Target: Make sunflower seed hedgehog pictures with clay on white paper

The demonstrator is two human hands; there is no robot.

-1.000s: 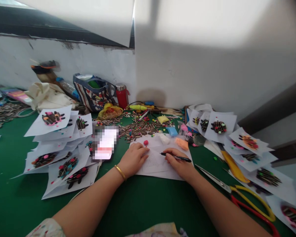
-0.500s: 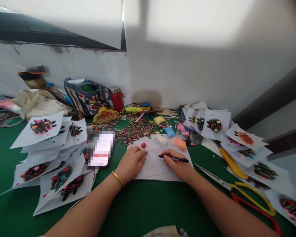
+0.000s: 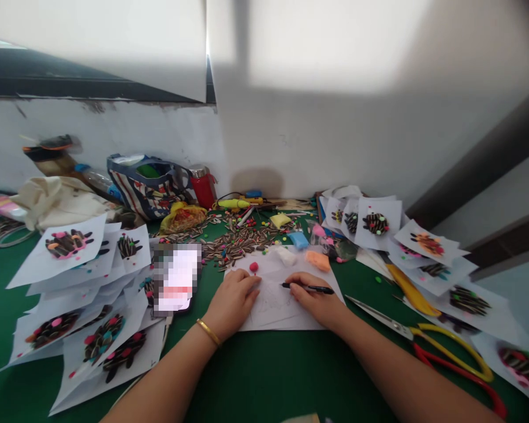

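Observation:
Flat on the left side of the white paper (image 3: 271, 314) lies my left hand (image 3: 234, 298), its fingers stretched out and a gold bangle at the wrist. My right hand (image 3: 314, 301) grips a black pen (image 3: 315, 289), whose tip points left over the sheet. Faint drawn lines show on the paper between the hands. A small red clay ball (image 3: 254, 267) sits just beyond my left fingertips. Packets of white clay (image 3: 285, 254) and orange clay (image 3: 318, 261) rest at the sheet's far edge.
Scissors (image 3: 392, 325) with yellow and red handles lie at the right. Paper sheets with seed-and-clay pictures are stacked left (image 3: 66, 276) and right (image 3: 427, 267). A phone (image 3: 177, 282) is beside my left hand. Striped seeds (image 3: 233, 242), a bag (image 3: 147, 188) and a red flask (image 3: 203, 187) stand behind.
The whole view has tilted up and turned slightly, so things sit lower and further left. My hands keep nearly the same places on the paper, the pen still held in my right hand.

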